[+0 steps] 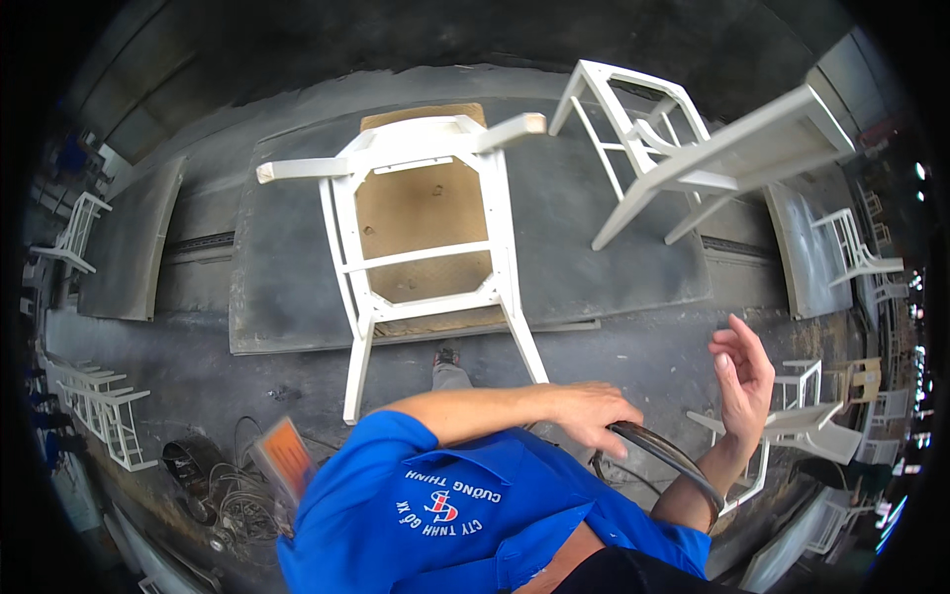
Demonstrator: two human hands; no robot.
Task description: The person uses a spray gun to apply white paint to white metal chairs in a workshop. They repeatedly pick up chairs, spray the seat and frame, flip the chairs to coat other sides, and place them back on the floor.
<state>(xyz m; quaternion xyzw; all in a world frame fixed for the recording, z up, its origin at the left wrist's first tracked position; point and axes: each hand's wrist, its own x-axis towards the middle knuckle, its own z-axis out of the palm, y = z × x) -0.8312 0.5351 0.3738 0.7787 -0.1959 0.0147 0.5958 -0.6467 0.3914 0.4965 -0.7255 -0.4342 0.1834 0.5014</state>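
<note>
2 white chairs rest on the dark surface (pixel 614 287): the near chair (pixel 416 256), straight in front over 1 brown board (pixel 411 208), and the far chair (pixel 767 148) at right. Smaller chairs (pixel 800 420) stand around. Of 2 hands, the left hand (pixel 594 413) is closed on 1 black hose (pixel 673 453), its forearm across the chest; the right hand (pixel 744 376) is raised, half open, fingers bent.

Open lane: bare dark panel (pixel 569 238), bounded by central white chair (pixel 416 256) and high-backed white chair (pixel 737 155); obstruction: dark hose (pixel 677 457), by which the space between left hand (pixel 594 409) and right forearm (pixel 698 493) is crossed.
</note>
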